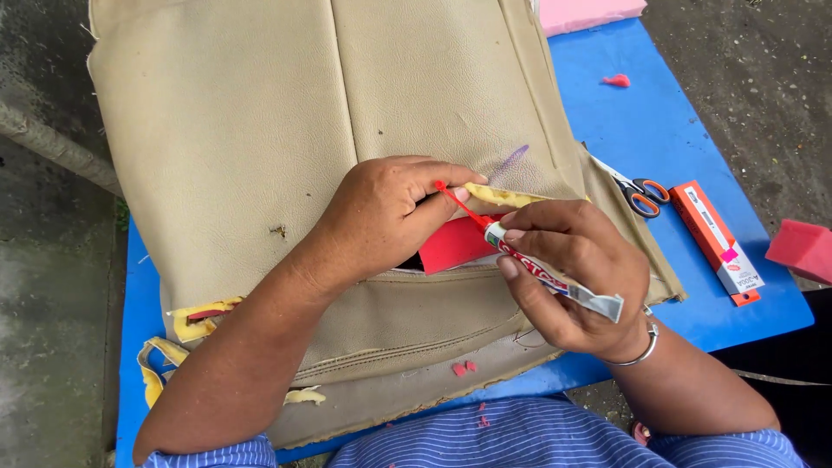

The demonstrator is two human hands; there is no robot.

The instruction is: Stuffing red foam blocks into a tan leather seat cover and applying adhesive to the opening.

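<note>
Head view: looks straight down on a beige leatherette seat cover [260,113] spread over a blue desk [667,130], with both of the person's hands at a tear near the cover's right side.
Left hand [381,217]: rests on the cover, fingers [446,186] pressed together against the flap of the tear, apparently holding it lifted so that the gap stays open.
Right hand [572,269]: fingers curled round a small glue tube [555,279], pinching it near its neck; the crimped tail sticks out past the palm toward the wrist.
Nozzle: the tube's long red nozzle [458,203] points up and left into the tear, its tip just beside the left fingertips, seemingly so that the glue lands under the flap.
Tear: yellow foam [503,196] shows along the lifted edge, and a red patch [452,244] lies in the opening beneath the tube.
Purple mark [511,159]: a short pen stroke just above the tear.
Other damage: more yellow foam shows at the cover's lower left edge [195,322].
Beside the work: scissors [640,195] with orange handles and an orange and white box [718,243] lie on the desk to the right, within reach; a red sponge block [802,249] sits at the far right.
</note>
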